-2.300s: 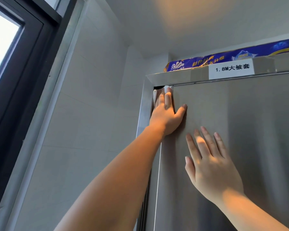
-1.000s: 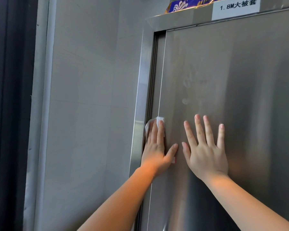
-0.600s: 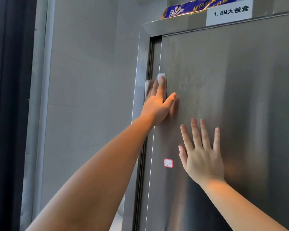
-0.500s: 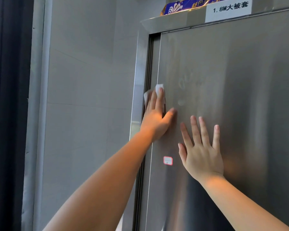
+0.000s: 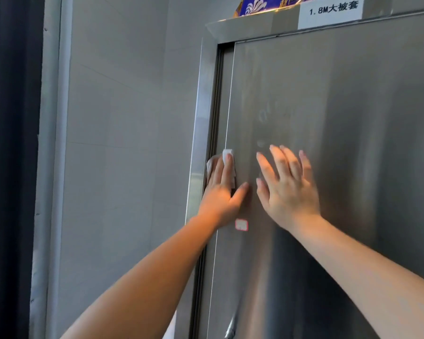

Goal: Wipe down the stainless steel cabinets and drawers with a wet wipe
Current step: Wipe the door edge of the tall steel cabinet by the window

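Note:
A tall stainless steel cabinet door (image 5: 340, 118) fills the right side of the head view. My left hand (image 5: 222, 195) presses a white wet wipe (image 5: 228, 155) flat against the door's left edge, fingers straight; the wipe folds over the edge and shows above and beside the fingertips. My right hand (image 5: 288, 189) lies flat on the door just to the right, fingers spread, blurred. A faint handprint smear (image 5: 269, 118) marks the steel above my hands.
The cabinet's steel frame (image 5: 201, 118) runs up the left of the door. A small red-bordered sticker (image 5: 241, 225) sits below my left hand. A white label (image 5: 333, 12) and a blue package (image 5: 267, 4) are at the top. Grey tiled wall (image 5: 123, 143) and dark window frame (image 5: 10, 167) stand left.
My left hand has slid the wipe down the door's left edge after going up and down it. My right hand has shifted slightly up and closer to the left hand.

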`<action>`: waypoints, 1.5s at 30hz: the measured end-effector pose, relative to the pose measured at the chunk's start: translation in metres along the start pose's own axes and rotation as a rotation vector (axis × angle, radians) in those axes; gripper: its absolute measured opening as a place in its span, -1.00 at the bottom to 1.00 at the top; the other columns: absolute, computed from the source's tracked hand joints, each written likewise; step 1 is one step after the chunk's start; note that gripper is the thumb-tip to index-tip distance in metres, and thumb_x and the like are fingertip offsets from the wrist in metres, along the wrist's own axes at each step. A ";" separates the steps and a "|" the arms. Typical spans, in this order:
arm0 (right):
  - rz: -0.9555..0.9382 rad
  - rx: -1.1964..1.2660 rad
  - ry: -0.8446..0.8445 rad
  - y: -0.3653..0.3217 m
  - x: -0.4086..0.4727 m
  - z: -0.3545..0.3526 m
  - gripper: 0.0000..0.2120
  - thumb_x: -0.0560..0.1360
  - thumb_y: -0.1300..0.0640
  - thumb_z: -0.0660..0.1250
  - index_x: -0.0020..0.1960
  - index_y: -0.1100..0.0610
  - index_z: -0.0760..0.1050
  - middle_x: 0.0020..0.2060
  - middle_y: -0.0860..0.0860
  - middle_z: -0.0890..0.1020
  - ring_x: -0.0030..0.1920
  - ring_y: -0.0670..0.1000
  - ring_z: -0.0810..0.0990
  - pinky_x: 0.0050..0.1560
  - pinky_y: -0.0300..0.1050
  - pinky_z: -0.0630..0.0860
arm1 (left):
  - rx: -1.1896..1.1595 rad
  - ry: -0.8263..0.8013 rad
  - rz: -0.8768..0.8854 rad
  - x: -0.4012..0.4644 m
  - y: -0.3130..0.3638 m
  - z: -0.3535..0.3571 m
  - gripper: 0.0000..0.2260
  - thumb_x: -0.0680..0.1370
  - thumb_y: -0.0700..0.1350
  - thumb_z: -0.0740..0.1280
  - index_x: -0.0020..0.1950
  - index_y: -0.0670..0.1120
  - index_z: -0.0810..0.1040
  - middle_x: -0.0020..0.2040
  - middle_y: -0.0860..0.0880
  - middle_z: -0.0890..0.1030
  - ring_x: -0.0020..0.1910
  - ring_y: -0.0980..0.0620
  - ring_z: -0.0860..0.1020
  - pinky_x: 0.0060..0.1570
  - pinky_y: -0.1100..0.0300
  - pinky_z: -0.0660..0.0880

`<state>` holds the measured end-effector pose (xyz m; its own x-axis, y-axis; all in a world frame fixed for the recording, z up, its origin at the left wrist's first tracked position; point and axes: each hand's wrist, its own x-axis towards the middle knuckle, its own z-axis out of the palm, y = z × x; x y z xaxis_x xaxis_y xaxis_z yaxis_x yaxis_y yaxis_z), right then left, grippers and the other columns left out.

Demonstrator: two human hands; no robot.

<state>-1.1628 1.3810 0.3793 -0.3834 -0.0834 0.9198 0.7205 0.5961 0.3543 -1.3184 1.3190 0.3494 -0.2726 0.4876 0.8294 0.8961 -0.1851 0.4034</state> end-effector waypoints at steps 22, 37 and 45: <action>0.053 -0.253 -0.030 0.037 0.107 0.022 -0.36 0.58 -0.25 -0.27 0.55 0.06 -0.13 0.58 0.04 -0.04 0.57 0.07 -0.18 0.47 0.35 -0.23 | -0.069 0.095 -0.034 0.184 0.071 -0.064 -0.43 0.66 0.16 0.06 0.61 0.11 -0.10 0.61 -0.04 0.06 0.56 -0.03 0.11 0.47 0.07 0.06; 0.057 -0.234 -0.059 0.035 0.108 0.017 -0.33 0.56 -0.25 -0.30 0.57 0.06 -0.11 0.58 0.05 -0.08 0.57 0.08 -0.20 0.46 0.35 -0.25 | -0.043 0.160 0.061 0.185 0.066 -0.060 -0.40 0.63 0.16 0.13 0.61 0.14 -0.05 0.61 -0.01 0.05 0.55 0.00 0.13 0.40 0.16 0.09; 0.057 -0.247 -0.050 0.035 0.108 0.020 -0.33 0.57 -0.24 -0.28 0.57 0.07 0.01 0.58 0.07 0.02 0.58 0.09 -0.13 0.47 0.36 -0.18 | 0.018 0.203 0.072 0.210 0.077 -0.066 -0.40 0.64 0.16 0.11 0.60 0.16 -0.11 0.62 0.00 -0.01 0.58 -0.03 0.03 0.49 0.00 0.07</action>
<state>-1.1902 1.4086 0.4877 -0.3616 -0.0117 0.9323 0.8587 0.3853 0.3379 -1.3303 1.3510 0.5801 -0.2711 0.2910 0.9175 0.9213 -0.1976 0.3349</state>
